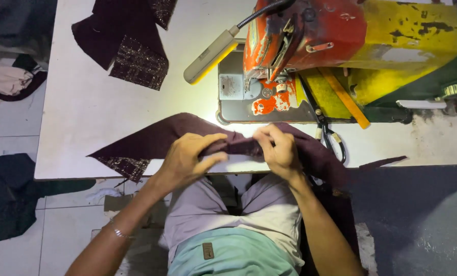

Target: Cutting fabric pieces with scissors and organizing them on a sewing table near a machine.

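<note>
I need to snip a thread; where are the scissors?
In the head view, the scissors lie on the white table, just right of the right hand, below the sewing machine, partly under the dark fabric.

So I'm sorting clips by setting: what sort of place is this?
Likely a tailoring workshop: a worn red and yellow sewing machine on a white table, dark maroon fabric in both hands, scissors nearby.

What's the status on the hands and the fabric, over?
Left hand and right hand both pinching dark maroon fabric piece at table edge. Red-and-yellow sewing machine ahead; black-handled scissors beside right hand.
</note>
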